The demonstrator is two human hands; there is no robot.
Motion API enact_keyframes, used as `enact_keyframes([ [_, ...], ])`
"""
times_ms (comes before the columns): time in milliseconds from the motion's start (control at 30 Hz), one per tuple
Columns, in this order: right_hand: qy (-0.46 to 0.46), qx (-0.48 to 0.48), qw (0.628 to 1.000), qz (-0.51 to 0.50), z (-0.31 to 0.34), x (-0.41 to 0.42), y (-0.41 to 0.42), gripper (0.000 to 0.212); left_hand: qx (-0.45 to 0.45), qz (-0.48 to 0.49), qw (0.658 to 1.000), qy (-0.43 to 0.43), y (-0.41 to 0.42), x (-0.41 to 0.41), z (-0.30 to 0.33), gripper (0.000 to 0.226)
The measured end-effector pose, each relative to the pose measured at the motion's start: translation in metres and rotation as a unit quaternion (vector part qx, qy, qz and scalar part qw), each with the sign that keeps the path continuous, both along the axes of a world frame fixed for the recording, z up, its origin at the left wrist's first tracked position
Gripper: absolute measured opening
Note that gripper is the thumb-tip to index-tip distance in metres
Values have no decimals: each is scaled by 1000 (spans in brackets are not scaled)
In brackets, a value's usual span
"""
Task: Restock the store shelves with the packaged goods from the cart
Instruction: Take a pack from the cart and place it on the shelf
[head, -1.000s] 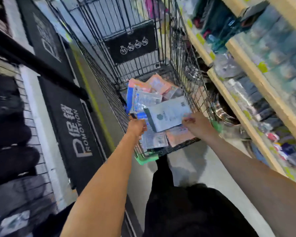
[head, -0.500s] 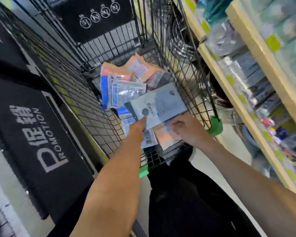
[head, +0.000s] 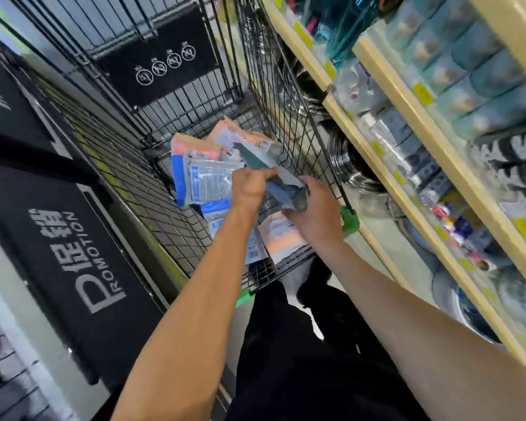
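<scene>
A black wire cart stands in front of me with several flat packets lying in its bottom: blue-and-white ones and pink ones. Both hands are inside the cart. My left hand grips a grey-and-dark-green flat packet near its edge. My right hand holds the same packet from below, at its blurred lower end. The packet is tilted nearly edge-on to me. Stocked wooden shelves run along the right of the cart.
A black "PROMOTION" stand flanks the cart on the left. The shelves on the right hold boxed and bagged goods with yellow price tags. Green plastic corners cap the cart's near edge. My dark trousers fill the bottom of the view.
The grey packet, earlier lying flat face up between my hands, is now lifted and turned nearly edge-on. Both hands have closed in on it. The view has dipped closer to the cart.
</scene>
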State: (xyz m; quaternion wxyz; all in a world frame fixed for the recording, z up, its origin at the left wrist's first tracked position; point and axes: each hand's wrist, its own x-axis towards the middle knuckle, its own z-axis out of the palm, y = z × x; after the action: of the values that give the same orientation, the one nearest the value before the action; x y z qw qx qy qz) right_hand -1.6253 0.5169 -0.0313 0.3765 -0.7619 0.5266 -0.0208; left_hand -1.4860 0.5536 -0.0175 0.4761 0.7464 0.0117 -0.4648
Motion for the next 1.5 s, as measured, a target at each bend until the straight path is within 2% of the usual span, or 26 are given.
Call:
enact_keyframes([
  [133,-33,-107,993,-23,31,3,-3,41,-47,4,999,21,-13,-13,41,7],
  [167,-28,-101,993,-45,37,4,-6,33,-69,4,997,37,-13,-15,49,6],
  [233,-65,-47,983,-162,48,1,-16,23,-122,-4,990,71,-8,-20,65,25],
  [267,-108,0,964,-242,52,-4,-21,27,-128,10,988,87,-3,-20,65,31],
  [333,-222,117,885,-391,56,-17,-26,43,-77,59,993,73,6,-18,60,22],
  [400,-332,190,798,-466,70,-34,-27,48,-6,79,996,39,13,-16,56,24],
  [467,-394,232,740,-494,88,-48,-26,42,1,49,997,65,14,-19,59,36],
  [533,-422,278,707,-495,101,-62,-30,34,-38,0,994,99,5,-21,67,42],
  [633,-457,293,681,-491,119,-93,-42,20,-110,-76,988,79,-18,-29,83,36],
  [667,-464,277,680,-495,124,-104,-47,22,-126,-98,985,68,-24,-32,88,33],
  [767,-448,164,726,-495,142,-144,-63,35,-167,-161,972,44,-38,-48,99,41],
  [867,-418,81,764,-485,157,-188,-72,28,-201,-176,964,19,-45,-70,107,52],
  [967,-349,28,833,-428,166,-234,-79,16,-221,-166,961,-8,-56,-100,115,58],
  [1033,-310,-26,864,-396,171,-260,-85,18,-227,-182,956,-40,-69,-123,120,61],
  [1067,-297,-59,874,-381,174,-266,-88,26,-230,-192,952,-57,-76,-129,125,57],
  [1133,-262,-122,885,-365,180,-278,-94,35,-245,-215,941,-88,-95,-145,136,46],
  [1200,-232,-160,882,-378,190,-285,-97,20,-259,-233,931,-110,-115,-158,149,43],
  [1300,-248,-189,854,-417,198,-289,-106,13,-277,-272,909,-154,-147,-161,171,31],
  [1367,-236,-199,847,-433,201,-288,-117,20,-289,-299,895,-160,-168,-160,183,28],
  [1500,-194,-191,859,-433,206,-285,-144,37,-305,-340,876,-156,-208,-147,198,30],
])
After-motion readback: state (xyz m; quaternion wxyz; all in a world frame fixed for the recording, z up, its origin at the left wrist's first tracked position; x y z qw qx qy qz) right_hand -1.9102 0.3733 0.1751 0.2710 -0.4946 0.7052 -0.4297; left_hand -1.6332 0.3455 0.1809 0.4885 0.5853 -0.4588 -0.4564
